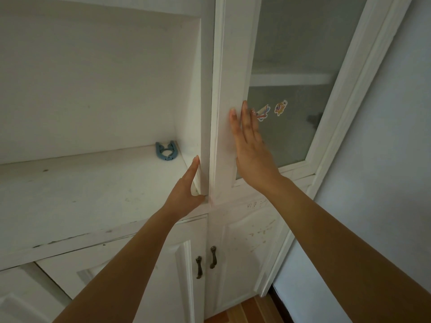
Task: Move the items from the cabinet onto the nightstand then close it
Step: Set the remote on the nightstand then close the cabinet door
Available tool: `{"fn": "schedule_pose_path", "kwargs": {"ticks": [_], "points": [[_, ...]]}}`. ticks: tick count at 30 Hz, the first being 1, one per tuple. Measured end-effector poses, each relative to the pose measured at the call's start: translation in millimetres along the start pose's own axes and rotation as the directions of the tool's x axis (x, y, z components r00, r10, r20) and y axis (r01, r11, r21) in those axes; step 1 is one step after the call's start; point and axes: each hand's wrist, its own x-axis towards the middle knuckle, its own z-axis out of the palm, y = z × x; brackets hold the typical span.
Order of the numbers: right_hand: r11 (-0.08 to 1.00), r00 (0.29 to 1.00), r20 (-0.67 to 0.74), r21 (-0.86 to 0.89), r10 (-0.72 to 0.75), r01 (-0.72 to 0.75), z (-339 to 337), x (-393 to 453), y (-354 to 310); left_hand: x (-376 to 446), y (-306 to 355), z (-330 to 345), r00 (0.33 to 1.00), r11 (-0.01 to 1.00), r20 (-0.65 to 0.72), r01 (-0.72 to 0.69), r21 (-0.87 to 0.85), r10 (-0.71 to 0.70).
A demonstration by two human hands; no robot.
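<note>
Right hand (250, 145): I see straight fingers (245, 113) flat on the glass door (229, 66) frame.
Left hand (185, 194): straight fingers at the door's near edge.
Shelf (81, 194): blue clip (166, 150) far right.

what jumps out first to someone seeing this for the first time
Two bare arms reach up to a white cabinet: the right hand lies flat against the frame of the frosted glass door, and the left hand touches the post beside the open shelf. Next come the blue clip at the back of that shelf, and two cartoon stickers on the glass.
</note>
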Motion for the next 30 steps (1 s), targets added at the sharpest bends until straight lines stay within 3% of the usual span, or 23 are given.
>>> {"fn": "schedule_pose_path", "kwargs": {"ticks": [22,30], "points": [[1.000,0.995,0.100,-0.021,0.013,-0.011,-3,15,-3,-5,10,-5,1.000,0.994,0.006,0.023,0.109,-0.024],[0.998,0.989,0.142,0.046,0.032,-0.039,-27,9,-1,-6,19,-18,0.997,0.895,0.040,0.041,0.443,-0.066]]}}
